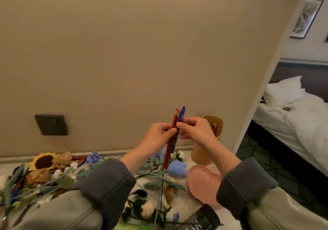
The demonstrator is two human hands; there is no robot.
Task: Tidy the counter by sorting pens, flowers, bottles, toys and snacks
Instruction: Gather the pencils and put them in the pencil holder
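My left hand [159, 134] and my right hand [194, 129] meet in mid-air above the counter, both pinching an upright bundle of pens [174, 123]: red-and-black pencils and a blue pen. Behind my right hand stands an amber cup [215, 125] with two red pencils in it. Crocheted flowers cover the counter below: a sunflower [43, 161], a blue flower [94, 157] and a blue knitted toy [176, 168].
A pink dish [202, 181] lies at the counter's right end. A dark packet [202, 219] sits at the front edge. A wall socket [51, 125] is on the left. Beyond the wall corner on the right stands a bed [301, 121].
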